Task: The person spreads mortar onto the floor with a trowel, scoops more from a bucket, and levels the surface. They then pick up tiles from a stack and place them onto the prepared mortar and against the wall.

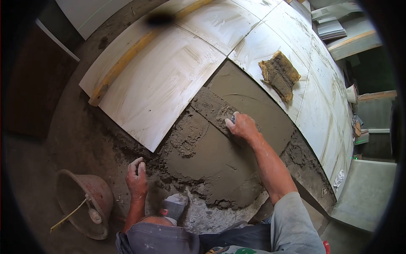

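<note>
My right hand (244,126) is closed around the handle of a plastering trowel (215,106). The trowel's long flat blade, caked with mortar, lies against the grey mortar bed (249,106). Part of that bed is smooth, while rough lumps show along its near and left edges. My left hand (136,180) hovers low beside the near corner of a large white tile (156,89). Its dusty fingers are loosely bent and a little apart, with nothing visible in them.
A tilted bucket (91,188) with a rope stands at lower left. A yellow straight bar (127,57) crosses the laid tile. One mortar-smeared sponge-like piece (280,76) rests on the tiles (315,110) at right. Boards lean along the right side.
</note>
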A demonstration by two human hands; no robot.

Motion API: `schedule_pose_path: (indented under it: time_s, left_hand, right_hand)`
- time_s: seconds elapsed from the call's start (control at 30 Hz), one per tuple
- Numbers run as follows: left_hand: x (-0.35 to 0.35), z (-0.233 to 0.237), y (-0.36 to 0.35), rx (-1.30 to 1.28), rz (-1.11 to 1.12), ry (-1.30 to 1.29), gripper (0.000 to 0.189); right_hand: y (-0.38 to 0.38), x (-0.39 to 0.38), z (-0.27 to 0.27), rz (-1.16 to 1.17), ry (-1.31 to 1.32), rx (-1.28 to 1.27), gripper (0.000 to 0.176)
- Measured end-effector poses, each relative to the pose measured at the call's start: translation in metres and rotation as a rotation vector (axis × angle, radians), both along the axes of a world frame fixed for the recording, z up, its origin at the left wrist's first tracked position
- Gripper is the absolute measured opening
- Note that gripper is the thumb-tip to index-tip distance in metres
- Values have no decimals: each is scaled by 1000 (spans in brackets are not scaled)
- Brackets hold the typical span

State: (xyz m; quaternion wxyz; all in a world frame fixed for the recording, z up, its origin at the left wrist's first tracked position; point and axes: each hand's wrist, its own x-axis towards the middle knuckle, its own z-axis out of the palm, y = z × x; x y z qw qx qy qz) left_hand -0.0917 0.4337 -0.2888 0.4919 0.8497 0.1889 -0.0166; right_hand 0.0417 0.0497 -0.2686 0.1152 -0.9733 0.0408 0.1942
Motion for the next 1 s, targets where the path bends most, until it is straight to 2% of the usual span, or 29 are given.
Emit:
schedule_pose_path:
  time_s: [0.17, 0.33, 0.43, 0.5, 0.7, 0.8, 1.0]
  left_hand:
    - [0, 4, 1, 23, -19, -16, 23]
    - [0, 12, -3, 72, -54, -17, 23]
    - [-1, 12, -3, 75, -83, 2, 23]
    - [-4, 12, 0, 84, -92, 12, 23]
    - [-4, 7, -7, 85, -88, 32, 24]
    - [5, 11, -10, 91, -113, 57, 24]
    - [0, -2, -3, 71, -88, 25, 24]
  right_hand:
    - [-26, 27, -2, -107, -21, 18, 49]
    - [-42, 52, -3, -119, -27, -42, 50]
    - [-41, 53, -1, -176, -42, 37, 50]
    - [-40, 53, 7, -315, 117, 229, 48]
    - [-20, 27, 8, -85, 169, 307, 40]
    - [7, 4, 16, -115, 297, 338, 39]
    - [50, -48, -2, -22, 214, 340, 41]
